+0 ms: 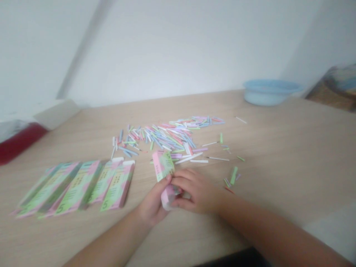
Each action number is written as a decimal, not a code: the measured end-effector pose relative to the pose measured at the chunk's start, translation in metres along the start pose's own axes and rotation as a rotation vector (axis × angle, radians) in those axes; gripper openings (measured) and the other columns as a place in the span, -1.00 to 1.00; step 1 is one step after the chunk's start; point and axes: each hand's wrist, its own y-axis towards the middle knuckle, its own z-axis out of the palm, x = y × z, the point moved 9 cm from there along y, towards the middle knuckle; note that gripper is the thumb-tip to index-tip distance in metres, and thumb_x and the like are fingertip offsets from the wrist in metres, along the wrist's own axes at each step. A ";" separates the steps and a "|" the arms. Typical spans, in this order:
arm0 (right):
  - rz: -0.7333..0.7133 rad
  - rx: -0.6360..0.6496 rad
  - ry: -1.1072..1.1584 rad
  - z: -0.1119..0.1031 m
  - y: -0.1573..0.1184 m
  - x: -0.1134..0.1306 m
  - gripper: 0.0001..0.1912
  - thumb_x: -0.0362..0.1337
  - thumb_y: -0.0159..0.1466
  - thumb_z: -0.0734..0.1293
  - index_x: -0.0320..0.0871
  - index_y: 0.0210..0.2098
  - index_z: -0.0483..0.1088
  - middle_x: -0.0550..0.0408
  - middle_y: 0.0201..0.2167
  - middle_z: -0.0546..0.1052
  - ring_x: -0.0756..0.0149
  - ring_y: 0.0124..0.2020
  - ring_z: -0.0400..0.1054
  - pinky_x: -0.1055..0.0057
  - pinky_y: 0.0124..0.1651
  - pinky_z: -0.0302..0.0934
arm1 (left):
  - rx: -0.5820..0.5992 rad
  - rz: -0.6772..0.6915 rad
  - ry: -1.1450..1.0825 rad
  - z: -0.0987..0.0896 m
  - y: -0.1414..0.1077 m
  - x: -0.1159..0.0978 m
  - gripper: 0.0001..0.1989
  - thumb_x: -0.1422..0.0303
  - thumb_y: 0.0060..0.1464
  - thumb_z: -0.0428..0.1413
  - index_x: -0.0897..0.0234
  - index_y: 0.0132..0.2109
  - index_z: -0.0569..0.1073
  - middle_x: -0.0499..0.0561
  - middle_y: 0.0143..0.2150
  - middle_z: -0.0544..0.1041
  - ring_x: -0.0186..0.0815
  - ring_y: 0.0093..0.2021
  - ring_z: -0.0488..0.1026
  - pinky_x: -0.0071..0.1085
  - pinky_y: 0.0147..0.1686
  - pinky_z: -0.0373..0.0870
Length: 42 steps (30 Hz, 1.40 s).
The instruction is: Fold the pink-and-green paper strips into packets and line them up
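Along the far left edge of the light wooden table, a dark red object, partly under something white, and just beside it a pale block, in front of the white wall. Then, on the left part of the table, a row of pastel paper strips, lying side by side and overlapping a little, all pink and green, with a big printed 5 at the near ends. To the right of this row and not touching it, the left hand, with fingers curled and closed around one pink and green paper strip. The near end of this strip rolled into a small pink roll, held between both hands just over the table, and the flat far end tilted toward the far side. Next to it, the right hand, only half closed, with fingers wrapped over the roll and nearly touching the left hand. Just beyond both hands, in the middle of the table, a loose heap of thin paper sticks in blue, pink, white and green, spreading toward the far right, with some single green pieces scattered near the right hand. At the far right, a pale blue plastic basin on the table, and past the table corner a brown and blue thing, too blurred to tell
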 end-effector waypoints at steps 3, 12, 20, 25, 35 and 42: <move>-0.051 0.032 0.026 -0.001 -0.001 0.004 -0.43 0.07 0.34 0.38 -0.13 0.20 0.34 -0.11 0.15 0.43 0.06 0.18 0.31 0.15 0.28 0.21 | -0.062 0.010 -0.043 -0.004 -0.001 -0.005 -0.78 0.25 0.17 0.29 0.36 -0.25 0.53 0.01 -0.41 0.56 -0.33 -0.44 0.49 -0.46 -0.42 0.45; -0.102 -0.200 -0.109 -0.004 -0.009 0.006 -0.80 -0.19 0.39 0.37 -0.14 -0.06 0.43 -0.08 0.01 0.46 0.16 0.08 0.33 0.20 0.14 0.32 | -0.054 -0.010 -0.089 -0.004 0.000 -0.004 -0.73 0.22 0.25 0.21 0.38 -0.07 0.53 0.05 -0.32 0.59 -0.28 -0.37 0.55 -0.45 -0.45 0.49; -0.177 -0.190 -0.371 -0.001 -0.007 0.021 -0.83 -0.30 0.45 0.27 -0.11 -0.04 0.49 0.00 -0.11 0.52 0.16 0.03 0.34 0.19 0.17 0.27 | -0.065 0.034 -0.176 -0.006 0.006 -0.011 -0.60 0.18 0.40 0.01 0.46 0.04 0.52 0.18 -0.14 0.62 -0.27 -0.22 0.58 -0.44 -0.27 0.57; -0.156 -0.219 -0.422 0.000 -0.009 0.022 -0.78 -0.31 0.47 0.25 -0.11 0.04 0.48 -0.02 -0.06 0.54 0.16 0.08 0.33 0.19 0.17 0.26 | -0.101 0.005 -0.234 -0.006 0.005 -0.010 -0.55 0.14 0.42 -0.05 0.46 -0.01 0.53 0.17 -0.17 0.61 -0.30 -0.21 0.58 -0.47 -0.23 0.57; -0.176 -0.072 -0.417 0.012 -0.002 0.022 -0.79 -0.24 0.48 0.26 -0.11 0.05 0.44 0.04 -0.04 0.58 0.21 0.03 0.37 0.20 0.14 0.24 | -0.100 -0.046 -0.187 -0.006 0.005 -0.006 -0.47 0.07 0.43 -0.12 0.44 -0.08 0.55 0.11 -0.35 0.58 -0.32 -0.44 0.55 -0.47 -0.48 0.51; -0.120 -0.111 -0.259 0.011 0.000 0.014 -0.82 -0.20 0.46 0.29 -0.16 -0.05 0.45 0.00 -0.11 0.55 0.19 -0.02 0.36 0.20 0.16 0.22 | -0.116 -0.013 -0.152 -0.009 0.007 -0.006 -0.48 0.06 0.41 -0.09 0.45 -0.13 0.54 0.08 -0.40 0.56 -0.35 -0.50 0.49 -0.53 -0.63 0.35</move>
